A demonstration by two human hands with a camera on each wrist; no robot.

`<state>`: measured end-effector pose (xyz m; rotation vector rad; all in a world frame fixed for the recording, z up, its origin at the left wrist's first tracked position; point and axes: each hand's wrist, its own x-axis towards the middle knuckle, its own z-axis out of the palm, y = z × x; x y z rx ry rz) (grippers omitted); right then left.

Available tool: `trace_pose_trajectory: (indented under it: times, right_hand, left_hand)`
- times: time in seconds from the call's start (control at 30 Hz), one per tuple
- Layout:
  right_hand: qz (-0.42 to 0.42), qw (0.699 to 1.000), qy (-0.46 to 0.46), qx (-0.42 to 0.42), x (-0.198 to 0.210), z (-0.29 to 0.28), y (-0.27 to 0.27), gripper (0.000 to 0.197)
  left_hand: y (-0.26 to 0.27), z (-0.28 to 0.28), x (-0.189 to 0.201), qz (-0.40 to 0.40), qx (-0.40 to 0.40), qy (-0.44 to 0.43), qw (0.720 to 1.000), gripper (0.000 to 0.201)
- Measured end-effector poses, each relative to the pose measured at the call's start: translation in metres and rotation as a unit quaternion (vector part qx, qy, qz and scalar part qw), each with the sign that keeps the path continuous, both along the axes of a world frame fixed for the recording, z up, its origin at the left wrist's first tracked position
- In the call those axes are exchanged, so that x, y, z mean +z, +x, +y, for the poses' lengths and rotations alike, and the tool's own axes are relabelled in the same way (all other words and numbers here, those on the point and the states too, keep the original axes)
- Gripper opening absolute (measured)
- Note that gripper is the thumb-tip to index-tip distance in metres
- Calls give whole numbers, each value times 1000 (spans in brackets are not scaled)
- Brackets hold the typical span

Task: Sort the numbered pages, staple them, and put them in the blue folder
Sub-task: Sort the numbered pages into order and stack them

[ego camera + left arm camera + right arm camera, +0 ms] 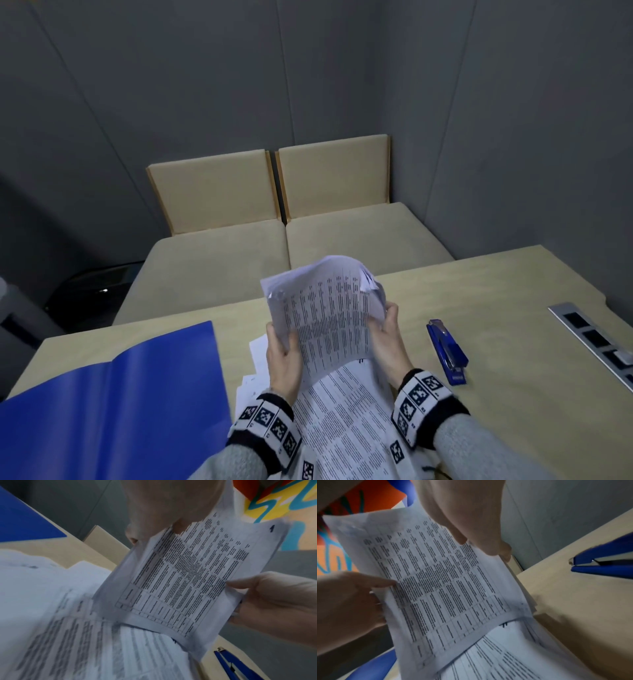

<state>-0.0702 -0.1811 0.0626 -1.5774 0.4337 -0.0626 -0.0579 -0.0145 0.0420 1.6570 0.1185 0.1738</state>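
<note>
I hold a bundle of printed pages [329,315] upright above the table, with tables of text facing me. My left hand [281,342] grips its left edge, thumb on the front. My right hand [385,329] grips the right edge. In the left wrist view the pages [185,574] carry a dark handwritten mark at the top corner. More loose pages [342,411] lie flat on the table under my wrists. The blue folder [120,394] lies open at the left. A blue stapler [447,353] rests on the table right of my right hand.
The table [513,394] is light wood. A metal socket strip [596,339] is set into it at the far right. Two beige seats [274,246] stand beyond the far edge, against grey walls.
</note>
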Motion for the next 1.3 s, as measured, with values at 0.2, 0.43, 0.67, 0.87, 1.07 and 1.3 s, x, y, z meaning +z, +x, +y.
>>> trace_pose_trajectory:
  times: [0.2,0.43,0.67,0.87,1.07,1.3]
  right_hand:
    - [-59,978,-170,-101,23,-45,10,17]
    - [264,913,-254,-177,-52,-237,-54,28]
    - [445,812,-361,-110,-125,-298,-152,36]
    - [378,779,-431,-255,-97,-229,-142,59]
    - [34,954,-295,-53,-71,-75,-83,52]
    - [1,920,-370,132,-80,6,-60,18]
  left_hand:
    - [14,-17,13,-44,-56,50,996,6]
    - [-4,0,-57,109,-188,506,835,61]
    - [-7,16,-81,97,-213,585,777,85]
    - [-14,15,-82,7,-222,597,771,76]
    - [-18,14,-79,-137,-233,558,785,65]
    - [-23,12,-70,-193,-267,543,772,38]
